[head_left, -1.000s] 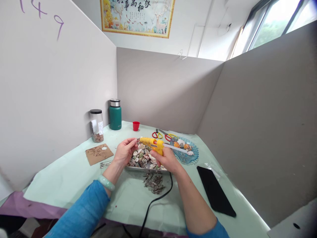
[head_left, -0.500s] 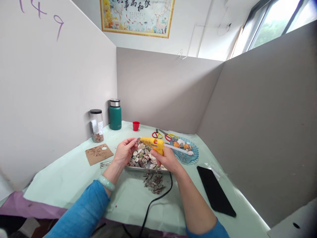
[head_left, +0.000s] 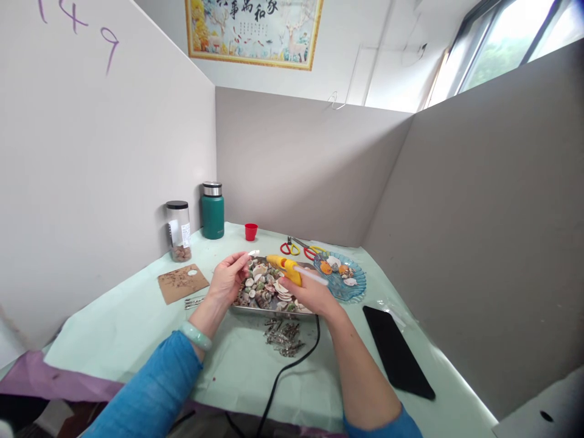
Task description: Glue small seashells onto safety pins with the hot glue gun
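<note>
Pinched between the thumb and fingers of my left hand (head_left: 228, 277) is a small, thin whitish piece (head_left: 253, 252); its exact kind is too small to make out. My right hand (head_left: 314, 292) is wrapped round a yellow glue gun (head_left: 287, 266), its nozzle pointing left, a short gap from that piece. A pale glue stick (head_left: 314, 275) sticks out of its back end. Beneath both hands lies a metal tray (head_left: 269, 312) full of mixed seashells (head_left: 262, 286). In front of the tray is a pile of small metal clips (head_left: 285, 337).
The gun's black cord (head_left: 292, 365) runs toward the front edge. A blue glass plate (head_left: 360, 292) with several shells sits right, scissors (head_left: 310, 249) behind, a black phone (head_left: 398, 353) nearer. Leftward are a brown card (head_left: 180, 287), a jar (head_left: 179, 231), a green flask (head_left: 213, 213) and a red cup (head_left: 250, 232).
The glue gun has moved right and swung round, away from the left hand's fingertips. The whitish piece there now shows clearly. The left hand has barely moved.
</note>
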Demonstrator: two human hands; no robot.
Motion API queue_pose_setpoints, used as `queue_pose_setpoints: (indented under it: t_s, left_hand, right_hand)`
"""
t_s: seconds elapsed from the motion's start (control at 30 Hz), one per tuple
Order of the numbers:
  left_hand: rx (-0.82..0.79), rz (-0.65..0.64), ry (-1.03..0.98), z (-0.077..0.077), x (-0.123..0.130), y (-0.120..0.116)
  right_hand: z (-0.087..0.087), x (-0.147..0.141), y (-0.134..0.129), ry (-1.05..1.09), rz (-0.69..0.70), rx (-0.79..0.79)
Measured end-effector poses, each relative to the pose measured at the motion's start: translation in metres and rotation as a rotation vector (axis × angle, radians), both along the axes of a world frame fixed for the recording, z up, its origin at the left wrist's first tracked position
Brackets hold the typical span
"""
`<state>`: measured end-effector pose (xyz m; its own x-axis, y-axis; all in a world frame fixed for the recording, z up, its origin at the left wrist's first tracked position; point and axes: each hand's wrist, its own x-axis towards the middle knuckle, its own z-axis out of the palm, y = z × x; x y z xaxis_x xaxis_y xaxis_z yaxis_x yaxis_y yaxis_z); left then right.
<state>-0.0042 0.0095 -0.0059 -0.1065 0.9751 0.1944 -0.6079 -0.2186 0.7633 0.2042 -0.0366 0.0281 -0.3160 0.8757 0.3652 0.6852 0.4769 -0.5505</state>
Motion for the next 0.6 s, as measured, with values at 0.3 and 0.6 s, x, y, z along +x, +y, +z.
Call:
queue_pose_setpoints:
  t_s: [0.3,0.6]
  left_hand:
    - [0.007,-0.046,0.029,0.002,0.002,-0.004]
    - [-0.002,-0.057,0.070,0.003,0.003,-0.006]
  right_hand:
    - [-0.025,0.006,0.017,-0.243,-0.162,-0.047]
    - [-0.012,-0.007,0.012,0.569,0.275,-0.167]
